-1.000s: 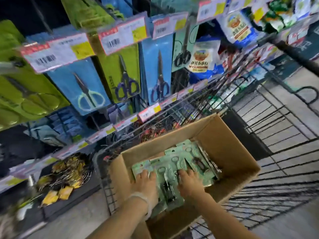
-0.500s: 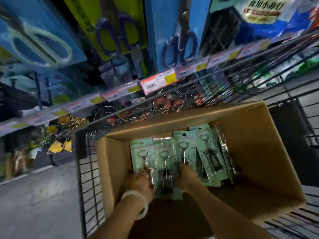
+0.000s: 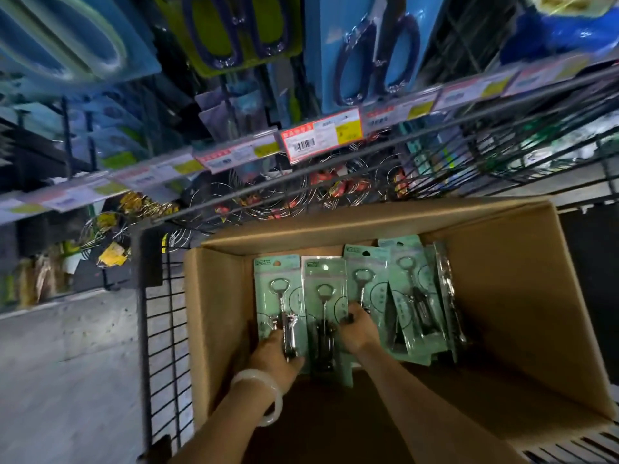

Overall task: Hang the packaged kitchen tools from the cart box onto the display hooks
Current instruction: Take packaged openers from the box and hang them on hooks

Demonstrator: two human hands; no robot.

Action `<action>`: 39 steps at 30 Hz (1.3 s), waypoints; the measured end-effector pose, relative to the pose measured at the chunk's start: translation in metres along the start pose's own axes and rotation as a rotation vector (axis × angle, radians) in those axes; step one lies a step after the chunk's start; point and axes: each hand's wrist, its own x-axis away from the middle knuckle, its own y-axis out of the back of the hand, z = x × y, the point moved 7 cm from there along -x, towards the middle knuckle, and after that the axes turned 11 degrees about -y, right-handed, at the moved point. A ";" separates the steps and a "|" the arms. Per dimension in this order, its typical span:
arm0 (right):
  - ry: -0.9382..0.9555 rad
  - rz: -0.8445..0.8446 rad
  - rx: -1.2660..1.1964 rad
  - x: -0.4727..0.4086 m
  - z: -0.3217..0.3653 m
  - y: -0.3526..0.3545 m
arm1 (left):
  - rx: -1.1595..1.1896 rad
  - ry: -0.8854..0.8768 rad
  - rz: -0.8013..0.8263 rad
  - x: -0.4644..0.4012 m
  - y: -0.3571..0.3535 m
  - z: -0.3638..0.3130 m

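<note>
Both hands are down in the cardboard box (image 3: 214,313) in the cart (image 3: 157,329). The left hand (image 3: 278,356) has its grip clamped on the leftmost green corkscrew pack (image 3: 279,296); the right hand (image 3: 356,329) pinches the middle pack (image 3: 323,296). More packs (image 3: 412,296) lean beside them.

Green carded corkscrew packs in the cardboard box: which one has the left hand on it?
The leftmost green carded pack, beside the cardboard box's left wall. The left hand grips its lower end; the right hand holds packs further right.

Hidden, cropped, blurred
Scissors (image 3: 378,58) cut off by the top edge; price tags (image 3: 321,137) mostly blurred; left hand's (image 3: 278,358) fingertips hidden under packs (image 3: 281,296).
</note>
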 end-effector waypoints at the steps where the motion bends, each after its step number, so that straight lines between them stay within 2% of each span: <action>1: 0.019 0.000 -0.002 0.006 -0.001 0.004 | 0.021 -0.004 0.000 0.001 -0.001 -0.001; 6: 0.117 0.023 -0.060 0.041 -0.001 0.033 | 0.173 -0.070 -0.004 0.012 -0.004 -0.017; 11: 0.148 0.236 -0.334 0.076 0.011 0.035 | 0.471 -0.106 -0.055 0.013 -0.009 -0.027; 13: 0.159 0.240 -0.350 0.078 0.016 0.030 | 0.595 -0.059 -0.110 0.009 -0.011 -0.022; 16: 0.118 0.168 -0.353 0.064 0.015 0.027 | 0.668 -0.015 -0.171 0.001 -0.014 -0.010; 20: 0.028 -0.155 -0.123 0.018 -0.009 0.041 | 0.686 0.026 -0.210 -0.006 -0.016 0.004; 22: -0.037 -0.228 -0.100 0.000 -0.020 0.046 | 0.693 0.033 -0.237 -0.010 -0.016 0.009; 26: -0.055 -0.258 -0.033 -0.022 -0.019 0.043 | 0.684 0.055 -0.267 -0.017 -0.016 0.016; 31: -0.058 -0.317 -0.086 -0.029 -0.014 0.043 | 0.672 0.083 -0.284 -0.017 -0.016 0.017; 36: -0.025 -0.233 -0.159 -0.014 -0.013 0.041 | 0.675 0.094 -0.278 -0.006 -0.015 0.011; 39: 0.031 -0.237 -0.156 0.002 -0.010 0.046 | 0.666 0.072 -0.271 0.002 -0.009 0.005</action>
